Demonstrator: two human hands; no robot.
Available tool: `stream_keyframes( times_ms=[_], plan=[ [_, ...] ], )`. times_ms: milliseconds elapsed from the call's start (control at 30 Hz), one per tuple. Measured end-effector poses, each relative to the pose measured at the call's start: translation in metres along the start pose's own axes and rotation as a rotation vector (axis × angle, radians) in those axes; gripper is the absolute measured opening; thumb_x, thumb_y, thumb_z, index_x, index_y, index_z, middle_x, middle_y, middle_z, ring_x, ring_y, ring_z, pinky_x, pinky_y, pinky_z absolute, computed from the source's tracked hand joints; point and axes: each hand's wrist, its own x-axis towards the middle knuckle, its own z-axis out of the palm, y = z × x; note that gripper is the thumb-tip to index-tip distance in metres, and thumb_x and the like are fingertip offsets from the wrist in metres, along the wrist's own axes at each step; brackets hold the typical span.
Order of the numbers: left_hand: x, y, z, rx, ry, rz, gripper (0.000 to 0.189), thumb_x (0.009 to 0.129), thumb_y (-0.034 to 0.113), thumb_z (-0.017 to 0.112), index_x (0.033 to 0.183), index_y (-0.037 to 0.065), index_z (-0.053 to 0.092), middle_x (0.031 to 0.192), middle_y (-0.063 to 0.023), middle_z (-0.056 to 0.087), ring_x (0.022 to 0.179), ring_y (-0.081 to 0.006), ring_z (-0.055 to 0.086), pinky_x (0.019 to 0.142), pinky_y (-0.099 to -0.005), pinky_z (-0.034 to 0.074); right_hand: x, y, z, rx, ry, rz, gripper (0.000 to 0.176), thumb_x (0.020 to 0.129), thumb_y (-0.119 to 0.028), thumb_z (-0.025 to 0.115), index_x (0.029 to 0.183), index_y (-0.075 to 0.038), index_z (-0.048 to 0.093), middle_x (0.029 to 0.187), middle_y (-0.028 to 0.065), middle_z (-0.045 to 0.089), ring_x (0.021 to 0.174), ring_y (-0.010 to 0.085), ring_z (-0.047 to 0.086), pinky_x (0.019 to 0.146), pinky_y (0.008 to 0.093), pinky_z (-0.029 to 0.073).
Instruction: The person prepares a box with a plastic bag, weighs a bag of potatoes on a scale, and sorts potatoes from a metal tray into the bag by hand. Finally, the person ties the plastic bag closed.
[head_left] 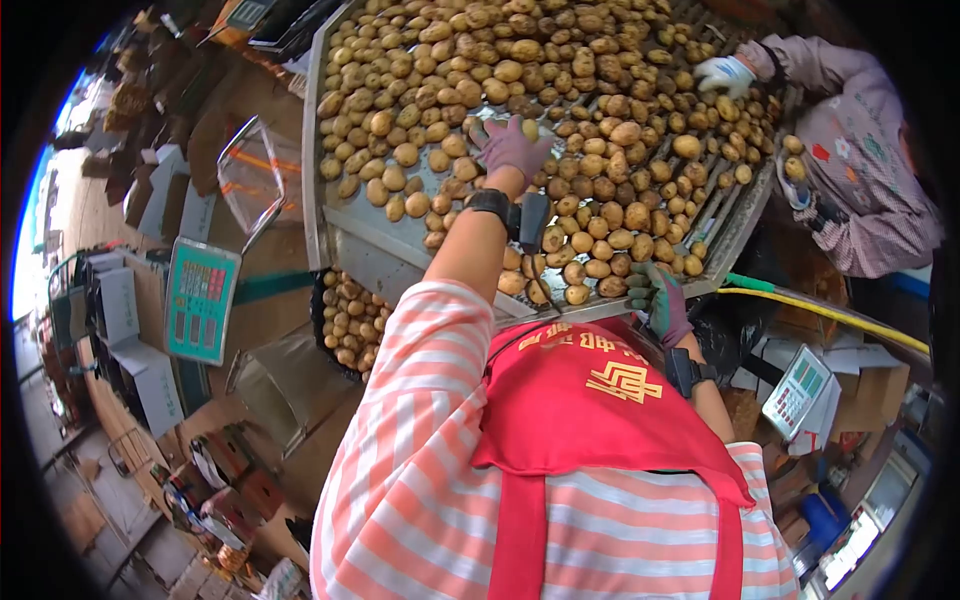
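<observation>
Many small potatoes (410, 95) lie spread over a metal sorting tray (375, 235) with slatted bars on its right side. My left hand (515, 150), in a purple glove with greenish fingertips, reaches out over the middle of the pile. Its fingers are spread and touch potatoes. By the tray's near right edge is my right hand (665, 305), gloved the same way. Its fingers are apart and lie beside the closest potatoes, with nothing visible held in them. Dark bands with small devices are on both my wrists.
A co-worker at the right has a white-gloved hand (725, 75) on the potatoes. Below the tray's left corner stands a dark-lined container of potatoes (352, 325). Green scales (200, 300) are at the left, another scale (797, 393) at the right. A yellow hose (840, 318) runs rightward.
</observation>
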Motion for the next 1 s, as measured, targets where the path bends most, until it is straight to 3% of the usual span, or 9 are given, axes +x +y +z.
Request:
stream_keyframes(
  times_ms=[233, 400, 500, 667, 733, 800, 900, 933, 1000],
  plan=[
    [-0.001, -0.019, 0.009, 0.103, 0.019, 0.038, 0.073, 0.072, 0.045, 0.071, 0.129, 0.006, 0.046, 0.134, -0.0194, 0.041, 0.122, -0.0372, 0.042, 0.099, -0.0462, 0.039, -0.003, -0.001, -0.006, 0.096, 0.000, 0.076, 0.035, 0.094, -0.032, 0.051, 0.110, -0.002, 0.057, 0.087, 0.0045, 0.063, 0.066, 0.0118, 0.061, 0.055, 0.0243, 0.052],
    [0.004, -0.042, -0.022, -1.865, -0.571, -0.372, 0.037, 0.077, 0.033, 0.066, 0.100, 0.004, 0.060, 0.099, -0.0127, 0.061, 0.096, -0.0257, 0.058, 0.079, -0.0408, 0.051, -0.007, 0.000, 0.003, 0.227, -0.027, 0.055, 0.036, 0.094, -0.032, 0.051, 0.113, -0.002, 0.055, 0.087, 0.0044, 0.063, 0.070, 0.0145, 0.063, 0.062, 0.0263, 0.055],
    [-0.056, -0.018, -0.039, -2.183, -0.839, -0.524, 0.033, 0.083, 0.033, 0.060, 0.097, 0.004, 0.058, 0.101, -0.0128, 0.060, 0.097, -0.0262, 0.057, 0.080, -0.0410, 0.051, -0.022, -0.007, 0.023, 0.438, -0.327, 0.025, 0.047, 0.093, -0.038, 0.051, 0.123, -0.002, 0.047, 0.098, 0.0071, 0.061, 0.086, 0.0183, 0.064, 0.075, 0.0302, 0.054],
    [-0.159, 0.011, 0.023, -1.090, -0.779, 0.180, 0.043, 0.087, 0.024, 0.056, 0.124, 0.004, 0.043, 0.124, -0.0189, 0.046, 0.119, -0.0286, 0.044, 0.100, -0.0353, 0.038, -0.039, -0.034, 0.071, 0.611, -0.503, -0.040, 0.061, 0.089, -0.037, 0.060, 0.136, -0.009, 0.036, 0.127, 0.0097, 0.049, 0.115, 0.0211, 0.051, 0.096, 0.0375, 0.045],
    [-0.210, 0.007, 0.055, -0.318, -0.479, 0.650, 0.067, 0.091, 0.043, 0.051, 0.137, -0.001, 0.032, 0.134, -0.0281, 0.038, 0.130, -0.0352, 0.033, 0.108, -0.0437, 0.027, -0.010, 0.026, 0.023, -0.373, -0.401, -0.762, 0.066, 0.083, -0.024, 0.070, 0.137, -0.008, 0.035, 0.131, 0.0124, 0.047, 0.116, 0.0215, 0.050, 0.097, 0.0371, 0.043],
    [-0.225, 0.015, 0.022, -0.424, -0.704, 0.624, 0.057, 0.092, 0.038, 0.050, 0.135, 0.002, 0.039, 0.135, -0.0239, 0.040, 0.128, -0.0328, 0.036, 0.106, -0.0391, 0.031, -0.032, 0.015, 0.003, -0.576, -0.368, -0.934, 0.067, 0.077, -0.009, 0.073, 0.133, -0.007, 0.038, 0.127, 0.0157, 0.050, 0.114, 0.0214, 0.051, 0.094, 0.0370, 0.045],
    [-0.204, -0.006, 0.006, -0.572, -0.706, 0.743, 0.046, 0.093, 0.033, 0.049, 0.128, 0.003, 0.048, 0.130, -0.0183, 0.047, 0.122, -0.0281, 0.043, 0.103, -0.0343, 0.033, -0.067, 0.018, -0.025, 0.308, -0.356, -0.276, 0.046, 0.081, -0.025, 0.068, 0.120, -0.007, 0.050, 0.120, 0.0194, 0.054, 0.108, 0.0265, 0.056, 0.085, 0.0430, 0.050],
    [-0.199, -0.010, -0.002, -0.855, -0.794, 0.184, 0.038, 0.094, 0.030, 0.048, 0.120, 0.004, 0.055, 0.119, -0.0133, 0.056, 0.112, -0.0237, 0.050, 0.099, -0.0321, 0.036, -0.071, 0.018, -0.044, 0.526, -0.336, -0.164, 0.045, 0.082, -0.032, 0.065, 0.117, -0.007, 0.052, 0.120, 0.0196, 0.055, 0.106, 0.0289, 0.056, 0.082, 0.0448, 0.051],
    [-0.191, -0.030, -0.024, -0.822, -0.425, -0.119, 0.030, 0.093, 0.023, 0.050, 0.115, 0.004, 0.058, 0.105, -0.0071, 0.060, 0.094, -0.0140, 0.055, 0.085, -0.0270, 0.044, -0.067, 0.029, -0.101, 0.956, -0.217, 0.086, 0.047, 0.083, -0.043, 0.059, 0.113, -0.008, 0.055, 0.121, 0.0197, 0.054, 0.106, 0.0340, 0.056, 0.079, 0.0481, 0.051]
  ],
)
